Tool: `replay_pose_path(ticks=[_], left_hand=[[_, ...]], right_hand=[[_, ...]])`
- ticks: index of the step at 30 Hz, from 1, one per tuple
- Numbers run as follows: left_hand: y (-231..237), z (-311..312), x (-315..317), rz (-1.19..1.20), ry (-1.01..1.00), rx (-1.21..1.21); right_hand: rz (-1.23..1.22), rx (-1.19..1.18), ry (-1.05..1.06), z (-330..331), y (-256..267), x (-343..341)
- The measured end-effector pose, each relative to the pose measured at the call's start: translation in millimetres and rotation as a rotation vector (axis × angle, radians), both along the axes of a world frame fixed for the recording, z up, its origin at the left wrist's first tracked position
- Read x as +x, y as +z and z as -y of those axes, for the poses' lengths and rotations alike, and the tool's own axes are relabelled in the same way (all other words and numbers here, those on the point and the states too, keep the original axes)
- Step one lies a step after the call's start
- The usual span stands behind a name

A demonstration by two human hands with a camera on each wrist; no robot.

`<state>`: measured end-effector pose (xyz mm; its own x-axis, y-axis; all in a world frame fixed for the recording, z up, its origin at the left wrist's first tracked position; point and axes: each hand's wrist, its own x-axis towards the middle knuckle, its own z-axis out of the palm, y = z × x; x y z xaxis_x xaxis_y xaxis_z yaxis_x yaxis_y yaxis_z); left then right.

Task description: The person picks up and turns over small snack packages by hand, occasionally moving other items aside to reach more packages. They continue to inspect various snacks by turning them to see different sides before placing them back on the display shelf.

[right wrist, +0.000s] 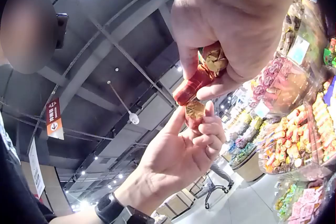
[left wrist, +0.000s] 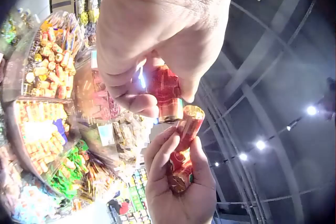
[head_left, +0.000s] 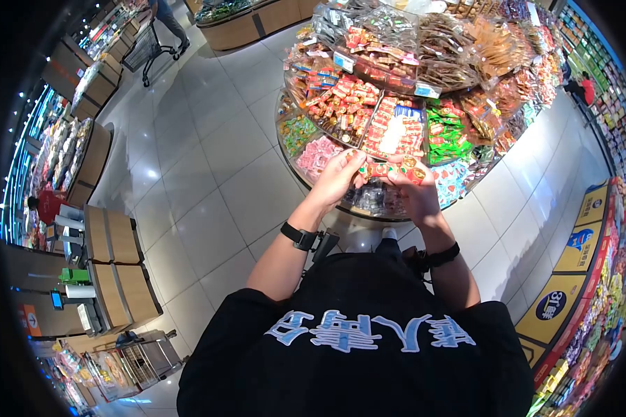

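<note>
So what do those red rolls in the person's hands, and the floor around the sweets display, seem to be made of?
The red rolls look wrapped in thin foil or metallic plastic film, going by the shiny, creased surface and gold ends; the filling is hidden. The floor looks like glossy tile, ceramic or perhaps stone, judging by its straight joints and bright reflections.

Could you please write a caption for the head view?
Left hand and right hand hold red-wrapped pieces over a rounded stand heaped with packaged goods.
</note>
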<state>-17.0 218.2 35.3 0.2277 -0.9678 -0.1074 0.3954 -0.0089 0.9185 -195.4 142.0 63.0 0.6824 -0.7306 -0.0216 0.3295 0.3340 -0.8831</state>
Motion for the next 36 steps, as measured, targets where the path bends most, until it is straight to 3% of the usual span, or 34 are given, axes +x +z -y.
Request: replay_pose_path(ticks=[5, 10, 13, 17, 20, 23, 24, 28, 31, 36], left_hand=[[7.5, 22.4, -12.0, -0.312, -0.14, 0.002], [7.0, 45.5, -20.5, -0.446, -0.194, -0.001], [3.8, 53.7, -20.4, -0.438, -0.186, 0.041], [1.4, 59.5, -16.3, -0.389, -0.206, 0.087], [-16.9, 67.2, -7.4, -0.387, -0.269, 0.098], [-20.2, 71.4, -9.6, -0.417, -0.26, 0.135], [-22.2, 73.3, -9.5, -0.449, -0.282, 0.135], [-18.7, 78.4, -10.6, -0.519, -0.342, 0.144], [-8.7, 80.5, -14.2, -0.528, -0.365, 0.152], [-10.1, 87.4, -15.1, -0.517, -0.389, 0.152]], right_hand=[[-0.04, -0.132, -0.242, 10.8, -11.1, -6.3], [-0.447, -0.827, -0.5, 22.6, -25.2, -7.3], [-0.444, -0.952, -0.503, 23.2, -26.1, -8.1], [-0.399, -1.073, -0.306, 35.6, -27.8, -15.2], [-0.351, -0.98, -0.28, 45.1, -37.1, -17.6], [-0.099, -0.309, -0.219, 46.9, -42.1, -21.6], [-0.057, -0.216, -0.221, 47.7, -38.4, -22.4], [-0.218, -0.166, -0.155, 54.6, -7.7, -34.2], [-0.284, -0.053, -0.159, 73.7, -29.4, -44.9], [-0.086, 0.079, -0.085, 85.8, -30.2, -48.9]])
